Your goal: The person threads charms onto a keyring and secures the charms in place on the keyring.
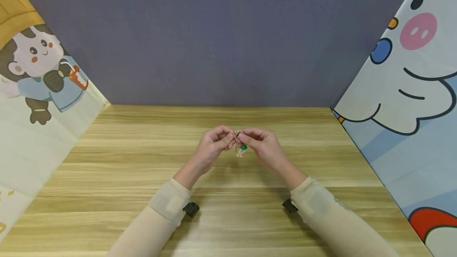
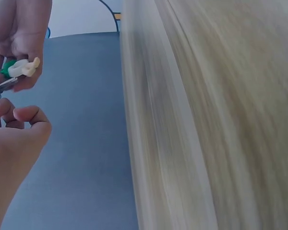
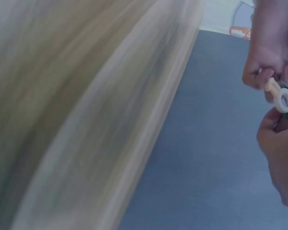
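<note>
Two hands are pinching the same bunch of tiny metal bits [image 1: 236,145] — the left hand [image 1: 213,144] is coming in from 9 o'clock, the right hand [image 1: 263,144] from 3. Both sets of fingers are curling in tight and gripping the metal, though the fingertips are hiding which part each one is holding. A little green, white and peach charm [image 1: 244,147] is dangling at about 5 o'clock from the pinch, just under the right fingers, hovering above the tabletop [image 1: 118,150]. Both arms are wearing beige sleeves [image 1: 143,229], and a small black gadget [image 1: 191,209] is sitting at the left cuff. A plain grey-blue panel [image 1: 221,39] is standing at 12 o'clock — cartoon panels [image 1: 378,90] are flanking it at 10 and 2.
</note>
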A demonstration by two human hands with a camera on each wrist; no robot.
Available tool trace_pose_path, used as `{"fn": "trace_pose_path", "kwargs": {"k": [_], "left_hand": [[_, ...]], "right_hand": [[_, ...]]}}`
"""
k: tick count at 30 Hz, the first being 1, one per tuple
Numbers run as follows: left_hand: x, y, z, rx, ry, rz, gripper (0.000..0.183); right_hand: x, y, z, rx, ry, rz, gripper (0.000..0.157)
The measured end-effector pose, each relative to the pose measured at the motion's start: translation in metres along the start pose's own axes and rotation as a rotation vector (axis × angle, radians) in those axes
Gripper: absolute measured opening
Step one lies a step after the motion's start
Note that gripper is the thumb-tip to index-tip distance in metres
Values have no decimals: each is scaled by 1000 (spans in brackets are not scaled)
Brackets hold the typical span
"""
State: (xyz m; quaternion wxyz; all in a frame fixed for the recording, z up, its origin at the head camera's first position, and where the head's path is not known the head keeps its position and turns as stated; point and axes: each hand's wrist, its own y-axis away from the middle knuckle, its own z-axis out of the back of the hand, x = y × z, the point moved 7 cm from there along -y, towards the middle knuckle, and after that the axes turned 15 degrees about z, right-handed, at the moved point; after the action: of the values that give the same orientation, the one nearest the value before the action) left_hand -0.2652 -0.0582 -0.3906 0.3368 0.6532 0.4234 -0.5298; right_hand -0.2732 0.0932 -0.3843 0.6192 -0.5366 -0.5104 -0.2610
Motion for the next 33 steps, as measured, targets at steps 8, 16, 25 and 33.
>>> {"fn": "trace_pose_path", "kwargs": {"k": [8,16,25,33], "left_hand": [[0,1,3,5,-118,67,10],[2,1,6,4,-204,140,25],[5,0,11,19,-230,250,17],[5,1,10,61,-199,246,25]], "right_hand": [[16,-1,5,81,451,115,18],[29,-2,-2,175,642,359,13],[44,3,-17,336,836,691,7],[49,4,-22,387,867,731,8]]}}
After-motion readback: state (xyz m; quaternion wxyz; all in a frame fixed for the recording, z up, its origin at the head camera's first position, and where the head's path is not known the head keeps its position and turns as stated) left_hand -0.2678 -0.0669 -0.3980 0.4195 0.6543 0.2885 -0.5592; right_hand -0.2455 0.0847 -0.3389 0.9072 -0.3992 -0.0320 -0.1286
